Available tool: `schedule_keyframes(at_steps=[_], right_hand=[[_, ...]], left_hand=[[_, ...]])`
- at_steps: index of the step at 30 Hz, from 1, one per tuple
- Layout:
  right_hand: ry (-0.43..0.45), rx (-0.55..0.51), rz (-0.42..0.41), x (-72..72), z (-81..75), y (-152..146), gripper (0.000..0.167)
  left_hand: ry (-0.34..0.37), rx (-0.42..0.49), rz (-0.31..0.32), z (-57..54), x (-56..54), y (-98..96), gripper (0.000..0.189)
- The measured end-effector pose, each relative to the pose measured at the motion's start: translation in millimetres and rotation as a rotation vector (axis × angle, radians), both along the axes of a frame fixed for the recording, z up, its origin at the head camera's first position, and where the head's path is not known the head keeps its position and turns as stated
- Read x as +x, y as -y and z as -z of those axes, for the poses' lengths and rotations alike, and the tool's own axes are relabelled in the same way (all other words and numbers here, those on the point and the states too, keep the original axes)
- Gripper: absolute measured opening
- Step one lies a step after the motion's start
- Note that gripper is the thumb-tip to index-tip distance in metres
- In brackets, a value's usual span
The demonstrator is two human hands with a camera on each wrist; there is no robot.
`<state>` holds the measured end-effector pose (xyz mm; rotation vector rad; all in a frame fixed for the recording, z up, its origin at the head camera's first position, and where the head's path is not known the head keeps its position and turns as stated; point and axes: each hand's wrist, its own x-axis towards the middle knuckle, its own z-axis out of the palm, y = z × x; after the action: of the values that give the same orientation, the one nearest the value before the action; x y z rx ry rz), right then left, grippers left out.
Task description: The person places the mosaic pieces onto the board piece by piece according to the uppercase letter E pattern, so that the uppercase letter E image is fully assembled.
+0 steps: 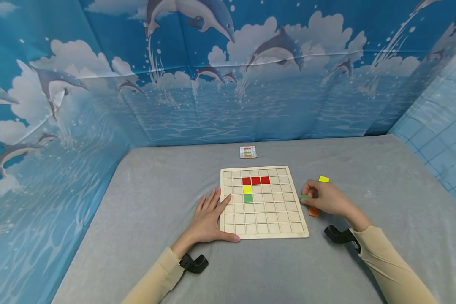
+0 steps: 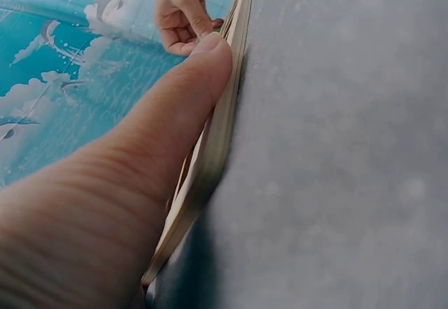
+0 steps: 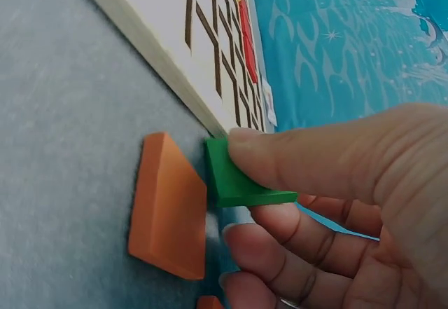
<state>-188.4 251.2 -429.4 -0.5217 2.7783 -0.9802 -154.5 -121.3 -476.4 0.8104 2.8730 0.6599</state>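
My right hand (image 1: 324, 198) pinches a green square tile (image 3: 241, 179) between thumb and fingers, just off the right edge of a wooden grid board (image 1: 273, 217). An orange tile (image 3: 168, 207) lies on the table beside that hand, and a yellow tile (image 1: 324, 179) shows behind it. My left hand (image 1: 209, 217) rests at the board's left edge with fingers spread, its thumb along the front left corner. On the board sit three red tiles (image 1: 256, 180) in a row, with a yellow tile (image 1: 247, 189) below the leftmost and a green tile (image 1: 248, 198) under that.
A small card (image 1: 248, 152) printed with a coloured grid pattern lies behind the board. The grey cloth-covered table (image 1: 156, 190) meets a blue dolphin-print curtain (image 1: 213, 109) at the back and left side. A black strap mount is on each wrist.
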Motion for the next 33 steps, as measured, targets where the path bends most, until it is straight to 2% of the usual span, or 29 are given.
schedule_keyframes(at_steps=[8, 18, 21, 33], right_hand=[[-0.035, -0.032, 0.039, -0.9, 2.2, 5, 0.011], [-0.202, -0.053, 0.103, 0.8, 8.1, 16, 0.010], [-0.230, -0.079, 0.087, 2.6, 8.7, 22, 0.011], [-0.290, -0.151, -0.066, 2.9, 8.6, 55, 0.015]], left_hand=[[0.024, -0.018, -0.016, -0.3, 0.3, 1.1, 0.117], [0.033, -0.028, -0.016, -1.0, 0.0, -0.4, 0.117], [0.036, -0.032, -0.018, -1.5, -0.3, -1.2, 0.117], [0.022, -0.015, -0.017, -1.2, 0.3, -0.3, 0.117]])
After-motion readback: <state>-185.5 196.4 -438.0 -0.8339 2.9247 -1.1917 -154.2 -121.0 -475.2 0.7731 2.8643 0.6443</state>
